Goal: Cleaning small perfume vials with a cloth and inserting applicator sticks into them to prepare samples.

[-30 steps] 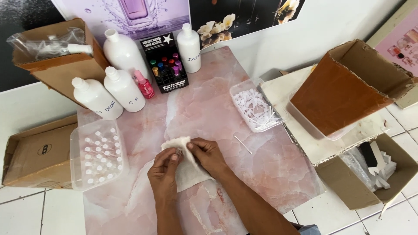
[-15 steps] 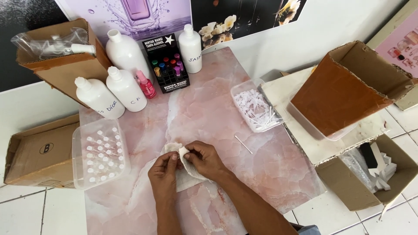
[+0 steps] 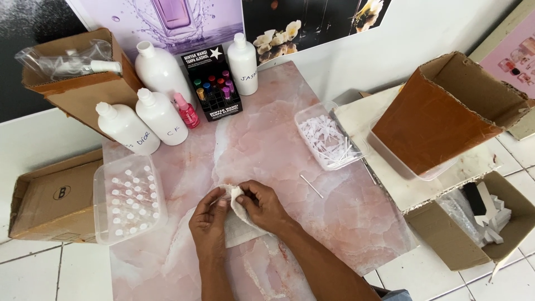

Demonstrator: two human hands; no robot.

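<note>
1. Cloth, a pale off-white rag, lies on the near middle of the pink marbled tabletop, bunched up at its far end between both hands.
2. The left hand is closed on the cloth's left side, thumb and fingers pinching a fold.
3. The right hand is curled shut over the cloth's bunched top; something small may be wrapped inside, but I cannot tell what.
4. Step in hand, as I judge it: wiping or rubbing a small item within the cloth, midway rather than at an end.
5. The next move would call for both pinches to stay firm while the fingers twist against each other, so that whatever is wrapped does not slip out.
6. Counts: four white bottles stand at the far left, with one small pink bottle just beside them.
7. One black display box of little coloured vials stands among the bottles.
8. Two clear plastic tubs: one at the left filled with small capped vials, one at the right holding thin white sticks.
9. One loose thin stick lies on the tabletop, right of the hands.
10. Four cardboard boxes sit around the tabletop, two left and two right.
</note>
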